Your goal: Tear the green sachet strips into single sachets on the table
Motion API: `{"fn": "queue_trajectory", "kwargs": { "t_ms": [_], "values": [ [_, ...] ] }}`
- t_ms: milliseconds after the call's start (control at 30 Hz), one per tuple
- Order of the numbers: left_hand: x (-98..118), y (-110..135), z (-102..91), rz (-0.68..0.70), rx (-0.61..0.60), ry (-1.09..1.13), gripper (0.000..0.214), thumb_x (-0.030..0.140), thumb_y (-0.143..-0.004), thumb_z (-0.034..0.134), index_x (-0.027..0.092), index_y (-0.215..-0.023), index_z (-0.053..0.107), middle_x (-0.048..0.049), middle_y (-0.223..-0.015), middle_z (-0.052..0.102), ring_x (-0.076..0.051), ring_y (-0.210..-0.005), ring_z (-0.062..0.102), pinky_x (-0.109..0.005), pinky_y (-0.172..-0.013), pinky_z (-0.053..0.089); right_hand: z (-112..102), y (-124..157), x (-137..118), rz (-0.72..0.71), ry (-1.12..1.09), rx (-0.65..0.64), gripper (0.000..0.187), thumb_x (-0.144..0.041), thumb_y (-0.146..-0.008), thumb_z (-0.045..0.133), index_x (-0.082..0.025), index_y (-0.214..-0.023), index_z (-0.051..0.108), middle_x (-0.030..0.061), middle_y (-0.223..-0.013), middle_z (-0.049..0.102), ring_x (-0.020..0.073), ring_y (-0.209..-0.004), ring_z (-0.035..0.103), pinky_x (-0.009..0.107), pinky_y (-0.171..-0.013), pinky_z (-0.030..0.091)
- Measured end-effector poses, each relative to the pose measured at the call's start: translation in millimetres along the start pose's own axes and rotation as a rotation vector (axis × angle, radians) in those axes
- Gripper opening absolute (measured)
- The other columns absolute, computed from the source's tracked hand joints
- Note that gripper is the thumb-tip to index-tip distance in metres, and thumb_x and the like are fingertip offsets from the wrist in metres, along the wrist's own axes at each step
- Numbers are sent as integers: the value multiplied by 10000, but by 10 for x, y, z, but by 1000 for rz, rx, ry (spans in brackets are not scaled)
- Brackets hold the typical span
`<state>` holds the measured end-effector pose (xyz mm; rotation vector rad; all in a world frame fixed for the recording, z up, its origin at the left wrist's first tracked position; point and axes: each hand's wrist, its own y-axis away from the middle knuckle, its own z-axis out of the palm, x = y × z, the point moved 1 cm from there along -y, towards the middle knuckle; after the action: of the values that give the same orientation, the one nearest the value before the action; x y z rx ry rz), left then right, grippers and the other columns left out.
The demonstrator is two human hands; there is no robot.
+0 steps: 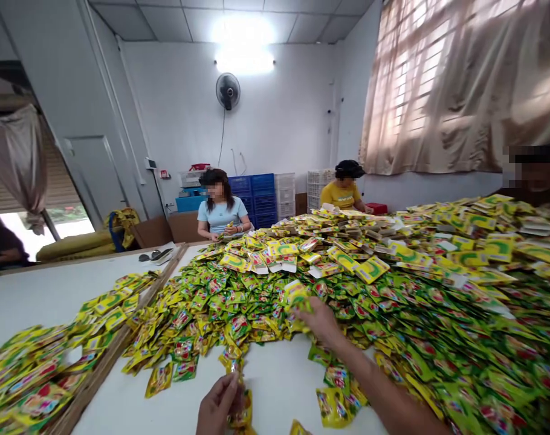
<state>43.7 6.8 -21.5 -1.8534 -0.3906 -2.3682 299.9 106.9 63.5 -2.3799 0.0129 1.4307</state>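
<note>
My left hand [217, 403] is at the bottom centre, thumb and fingers pinched on a small yellow packet [232, 362]. More yellow packets lie just below and beside these fingers, and I cannot tell whether they are joined to it. My right hand [319, 320] reaches forward over the pile, closed on a yellow carton [295, 292] with a pale end. The carton is slightly blurred and its lower part is hidden by the fingers. Around and beyond it spreads a heap of green and yellow packets [239, 296].
Flat yellow cartons [370, 269] are heaped on the packets at the back. A wooden strip [98, 362] divides the white table [275, 374]; more yellow packets [34, 368] lie left of it. One person [223, 208] in light blue and another [342, 192] in yellow sit across; others appear at both edges.
</note>
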Motion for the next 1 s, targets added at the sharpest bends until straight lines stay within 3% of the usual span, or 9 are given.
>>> {"fn": "queue_trajectory", "kwargs": {
  "t_ms": [133, 233, 300, 400, 567, 633, 733, 833, 1000],
  "values": [
    [5, -30, -50, -72, -24, 121, 626, 632, -502, 721, 217, -970, 698, -98, -918, 700, -238, -780, 648, -316, -656, 508, 744, 717, -284, -94, -212, -215, 196, -257, -609, 666, -218, -801, 675, 55, -915, 646, 237, -869, 586, 332, -784, 426],
    [-5, -46, -92, -167, -123, 231, 688, 674, -506, 689, 235, -1036, 676, -106, -1086, 666, -313, -1010, 609, -397, -819, 501, 1113, 1112, -374, 78, -522, -463, 289, -255, -629, 660, -204, -914, 670, 39, -854, 670, 220, -815, 608, 323, -752, 451],
    [-11, -48, -118, -163, -127, 257, 693, 660, -516, 693, 233, -1061, 660, -105, -1121, 654, -326, -1067, 580, -408, -870, 484, 1222, 1237, -368, 190, -750, -603, 293, -316, -653, 664, -173, -909, 671, 32, -759, 668, 203, -739, 616, 319, -726, 461],
    [8, -27, -129, -109, -67, 167, 676, 594, -522, 732, 232, -1085, 634, -103, -1102, 664, -323, -1042, 594, -404, -856, 491, 1229, 1254, -291, 253, -915, -653, 351, -412, -626, 711, -141, -846, 673, 40, -716, 661, 194, -708, 619, 317, -720, 467],
    [101, 25, -55, -104, -145, 22, 580, 581, -508, 741, 188, -931, 687, -105, -901, 713, -321, -870, 648, -410, -753, 515, 1084, 1166, -178, 244, -871, -603, 434, -482, -611, 733, -136, -866, 675, 56, -765, 673, 196, -735, 614, 322, -726, 471],
    [142, 46, -39, -100, -120, 11, 566, 583, -483, 747, 180, -878, 702, -94, -828, 718, -312, -825, 654, -402, -744, 511, 1011, 1111, -171, 213, -825, -572, 426, -505, -626, 718, -135, -834, 673, 56, -757, 673, 199, -732, 614, 323, -723, 474],
    [222, 104, -32, -83, -77, -109, 533, 561, -494, 749, 163, -847, 714, -81, -793, 719, -306, -814, 648, -375, -739, 503, 893, 988, -163, 222, -770, -372, 433, -522, -665, 681, -147, -881, 663, 68, -818, 682, 218, -790, 620, 345, -763, 477],
    [305, 171, -10, -7, -137, -244, 461, 492, -571, 741, 145, -873, 717, -84, -906, 716, -288, -899, 624, -329, -793, 481, 822, 881, -124, 209, -715, -195, 464, -500, -684, 669, -153, -989, 641, 80, -887, 684, 233, -852, 613, 368, -805, 471],
    [262, 153, -25, -15, -171, -171, 391, 409, -649, 723, 135, -926, 689, -77, -941, 703, -227, -854, 622, -286, -765, 480, 802, 843, 25, 207, -550, -318, 320, -436, -624, 711, -177, -808, 672, 39, -766, 680, 229, -789, 598, 332, -717, 467]
  ]
}}
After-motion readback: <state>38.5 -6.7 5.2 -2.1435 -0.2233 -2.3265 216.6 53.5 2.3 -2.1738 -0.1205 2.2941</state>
